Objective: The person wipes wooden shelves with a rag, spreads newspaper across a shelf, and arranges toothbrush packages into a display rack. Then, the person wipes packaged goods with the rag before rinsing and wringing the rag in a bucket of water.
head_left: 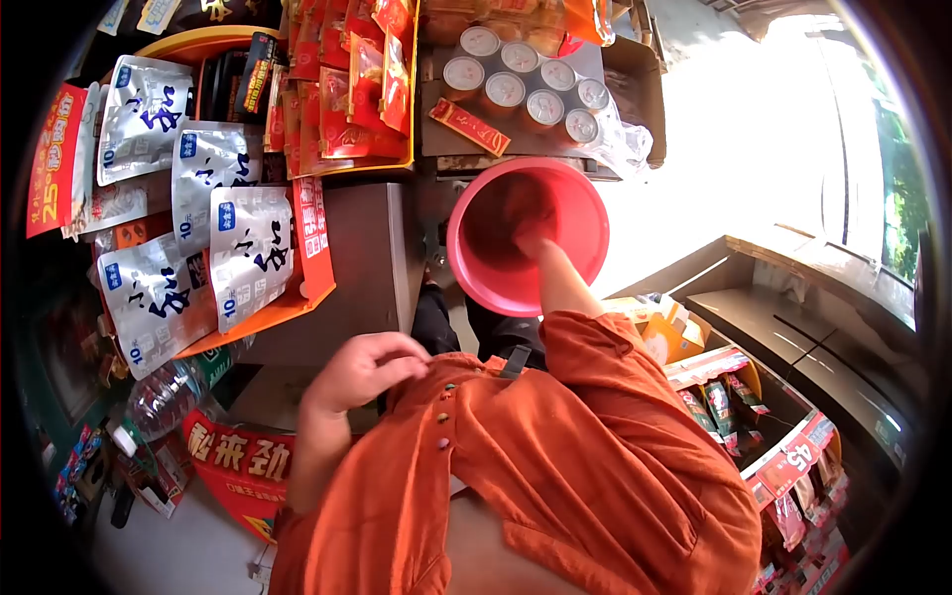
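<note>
A pink bucket (pixel 578 263) is in front of my body, and my right arm reaches down into it. My right hand (pixel 533 236) is inside near its right wall. Blur and shadow hide the fingers, and what lies at the dark brownish bottom cannot be made out. In front of my orange shirt (pixel 565 436), at waist height, hovers my left hand (pixel 369 372). Its fingers are loosely bent and apart from the thumb, with nothing in them.
Silver pouches (pixel 253 258) hang over an orange bin at left, beside red packets (pixel 347 89). Several wrapped cans (pixel 506 89) and a small red box (pixel 469 127) sit beyond the bucket. A snack shelf (pixel 793 456) stands at right, a plastic bottle (pixel 164 402) at lower left.
</note>
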A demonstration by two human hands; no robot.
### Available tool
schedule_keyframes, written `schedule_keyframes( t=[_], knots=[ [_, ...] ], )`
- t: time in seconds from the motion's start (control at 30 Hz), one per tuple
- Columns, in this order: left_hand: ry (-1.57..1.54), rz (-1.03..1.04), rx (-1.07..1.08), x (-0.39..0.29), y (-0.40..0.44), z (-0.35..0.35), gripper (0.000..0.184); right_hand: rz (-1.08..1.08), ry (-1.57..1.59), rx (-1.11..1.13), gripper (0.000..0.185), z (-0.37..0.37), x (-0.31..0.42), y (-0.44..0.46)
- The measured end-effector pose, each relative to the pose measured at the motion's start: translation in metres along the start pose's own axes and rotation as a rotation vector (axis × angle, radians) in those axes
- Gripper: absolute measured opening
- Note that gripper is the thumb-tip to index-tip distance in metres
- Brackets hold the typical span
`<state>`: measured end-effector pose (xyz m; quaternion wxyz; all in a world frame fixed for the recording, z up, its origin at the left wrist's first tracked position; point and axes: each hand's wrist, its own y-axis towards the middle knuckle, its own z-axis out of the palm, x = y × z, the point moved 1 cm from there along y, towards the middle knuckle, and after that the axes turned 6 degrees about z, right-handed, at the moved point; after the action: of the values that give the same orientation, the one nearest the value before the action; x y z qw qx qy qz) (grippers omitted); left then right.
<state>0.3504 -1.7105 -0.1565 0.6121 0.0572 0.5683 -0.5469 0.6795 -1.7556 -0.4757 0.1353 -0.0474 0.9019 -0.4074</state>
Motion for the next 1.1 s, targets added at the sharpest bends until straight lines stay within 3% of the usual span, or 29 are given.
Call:
schedule_keyframes(
  t=[0.03,0.1,0.13,0.2,0.23,0.3,0.33,0.4,0.5,0.6,0.63,0.7,0.73,0.8,0.9,0.97,1.0,1.07,1.1],
  knots=[
    [-0.037,0.026,0.076,0.003,0.019,0.010,0.015,0.007,-0.005,0.006,0.040,-0.003,-0.003,-0.008],
    [-0.058,-0.025,0.100,0.016,0.054,0.025,0.017,-0.012,1.458,0.343,0.037,-0.003,-0.003,-0.023],
    [-0.038,-0.025,0.094,0.019,0.067,0.030,0.019,-0.003,1.459,0.347,0.037,0.007,-0.003,-0.028],
    [0.006,0.023,0.055,0.029,0.096,0.035,0.022,0.285,1.238,0.043,0.038,0.031,-0.017,-0.018],
    [-0.070,0.034,0.024,0.041,0.109,0.035,0.026,0.273,1.226,0.050,0.038,0.019,-0.028,-0.025],
    [-0.286,-0.085,-0.109,0.058,0.140,0.038,0.034,0.536,1.798,0.130,0.047,-0.025,-0.053,-0.052],
    [-0.355,-0.111,-0.174,0.067,0.156,0.042,0.040,0.517,1.782,0.153,0.047,-0.007,-0.040,-0.043],
    [-0.477,-0.156,-0.290,0.092,0.194,0.044,0.054,0.505,0.409,-0.629,0.048,0.061,0.000,0.010],
    [-0.575,-0.230,-0.578,0.133,0.243,0.057,0.059,-0.032,1.402,-0.189,0.049,0.238,0.023,0.135],
    [-0.691,-0.292,-0.749,0.172,0.280,0.066,0.056,0.366,1.510,-0.315,0.045,0.097,-0.018,0.045],
    [-0.722,-0.326,-0.824,0.190,0.291,0.069,0.055,0.358,1.512,-0.308,0.045,0.115,-0.017,0.056],
    [-0.590,-0.350,-0.921,0.211,0.310,0.072,0.052,0.206,1.595,-0.132,0.042,0.170,-0.004,0.089],
    [-0.627,-0.386,-0.993,0.206,0.316,0.073,0.056,0.197,1.599,-0.135,0.042,0.150,-0.006,0.079],
    [-0.676,-0.421,-1.071,0.203,0.320,0.076,0.060,0.205,1.817,0.208,0.037,0.068,-0.013,0.010],
    [-1.018,-0.166,-0.784,0.197,0.314,0.080,0.064,-0.083,1.742,0.029,0.030,-0.032,-0.042,-0.086],
    [-1.220,0.015,-0.573,0.184,0.309,0.083,0.067,-0.254,1.707,-0.038,0.026,-0.051,-0.046,-0.115],
    [-1.296,0.020,-0.625,0.175,0.309,0.086,0.054,-0.235,1.661,0.012,0.024,-0.056,-0.047,-0.129],
    [-1.321,0.078,-0.706,0.120,0.292,0.112,0.057,-0.224,1.603,0.064,0.023,-0.076,-0.044,-0.140],
    [-1.336,0.119,-0.787,0.109,0.286,0.121,0.061,-0.260,1.388,-0.100,0.024,-0.079,-0.036,-0.141]
  ],
)
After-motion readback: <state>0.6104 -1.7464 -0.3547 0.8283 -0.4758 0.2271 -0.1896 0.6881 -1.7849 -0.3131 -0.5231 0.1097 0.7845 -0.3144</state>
